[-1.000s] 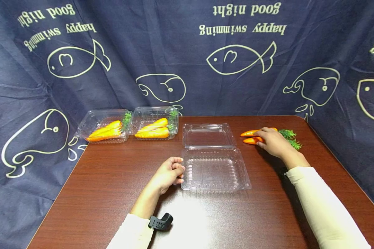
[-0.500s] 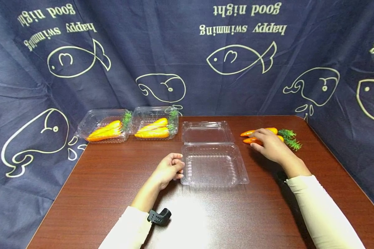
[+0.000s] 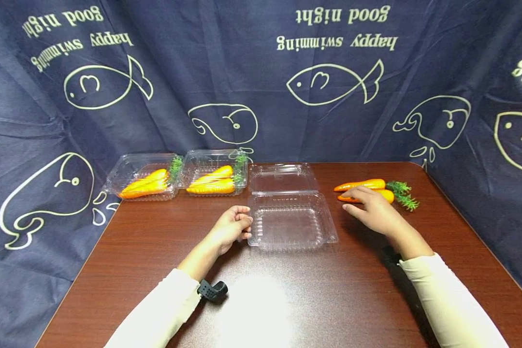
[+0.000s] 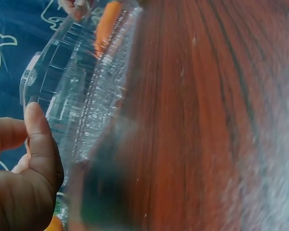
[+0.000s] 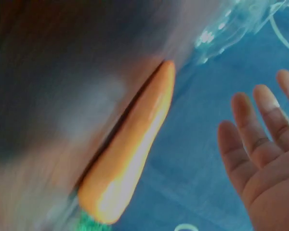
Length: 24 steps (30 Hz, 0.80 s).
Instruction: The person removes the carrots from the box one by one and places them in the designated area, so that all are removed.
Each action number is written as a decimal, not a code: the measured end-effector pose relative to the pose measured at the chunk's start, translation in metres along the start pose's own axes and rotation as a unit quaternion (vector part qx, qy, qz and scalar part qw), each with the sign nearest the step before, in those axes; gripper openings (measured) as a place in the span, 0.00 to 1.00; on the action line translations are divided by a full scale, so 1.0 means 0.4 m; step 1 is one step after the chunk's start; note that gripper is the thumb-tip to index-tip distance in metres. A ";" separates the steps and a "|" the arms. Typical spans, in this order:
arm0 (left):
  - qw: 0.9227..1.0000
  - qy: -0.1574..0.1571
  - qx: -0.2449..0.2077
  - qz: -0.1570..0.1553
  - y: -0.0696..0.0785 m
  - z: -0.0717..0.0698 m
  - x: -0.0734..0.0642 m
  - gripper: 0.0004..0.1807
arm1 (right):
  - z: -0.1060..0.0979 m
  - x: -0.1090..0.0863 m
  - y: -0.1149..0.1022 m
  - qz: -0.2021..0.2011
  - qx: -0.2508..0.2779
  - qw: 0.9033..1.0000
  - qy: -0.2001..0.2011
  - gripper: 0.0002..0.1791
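In the head view, my left hand (image 3: 231, 228) pinches the left rim of an open clear plastic clamshell box (image 3: 291, 227), its lid (image 3: 282, 179) folded back behind the base. Thumb and fingers meet at the box's thin rim in the left wrist view. My right hand (image 3: 376, 212) hovers with relaxed fingers over the near side of two orange carrots with green tops. The far carrot (image 3: 361, 184) is in plain sight, while the hand covers part of the near carrot (image 3: 387, 195). One carrot (image 5: 135, 149) lies apart from the spread right fingers (image 5: 267, 101) in the right wrist view.
Two clear boxes stand at the back left, the left box (image 3: 117, 169) and the right box (image 3: 191, 159), each with carrots inside. A dark patterned cloth (image 3: 261, 72) hangs behind the brown table (image 3: 156, 251). A black strap (image 3: 213, 290) is on the left wrist.
The open box has slid toward the back and slightly left with my left hand on its rim. My right hand has drawn back a little from the carrots, uncovering more of them.
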<state>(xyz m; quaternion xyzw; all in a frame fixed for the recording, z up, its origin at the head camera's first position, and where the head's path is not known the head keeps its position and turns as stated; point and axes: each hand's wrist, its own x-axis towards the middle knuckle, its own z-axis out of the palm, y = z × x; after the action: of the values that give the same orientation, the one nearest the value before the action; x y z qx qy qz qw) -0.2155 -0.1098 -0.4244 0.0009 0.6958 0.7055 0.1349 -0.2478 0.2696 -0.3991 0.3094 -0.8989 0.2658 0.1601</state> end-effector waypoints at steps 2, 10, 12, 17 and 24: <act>1.000 0.003 0.001 -0.002 0.003 -0.002 0.006 0.22 | 0.007 0.002 -0.014 0.028 0.023 0.999 0.004 0.11; 1.000 0.016 -0.003 -0.013 0.008 -0.008 0.035 0.23 | 0.039 0.022 -0.050 0.183 0.147 0.972 -0.030 0.16; 1.000 0.014 -0.002 -0.012 0.008 -0.009 0.041 0.22 | 0.048 0.027 -0.051 0.212 0.190 0.958 -0.039 0.18; 1.000 0.022 0.002 -0.008 0.011 -0.008 0.052 0.23 | 0.072 0.043 -0.049 0.257 0.263 0.928 -0.057 0.20; 1.000 0.026 0.015 -0.004 0.014 -0.007 0.060 0.22 | 0.105 0.063 -0.041 0.296 0.293 0.907 -0.056 0.22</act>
<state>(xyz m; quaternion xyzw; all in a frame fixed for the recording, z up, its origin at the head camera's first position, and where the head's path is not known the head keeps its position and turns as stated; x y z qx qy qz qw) -0.2402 -0.1081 -0.4235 -0.0181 0.7099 0.6939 0.1191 -0.2614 0.2226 -0.4155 0.0762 -0.8385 0.5343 -0.0746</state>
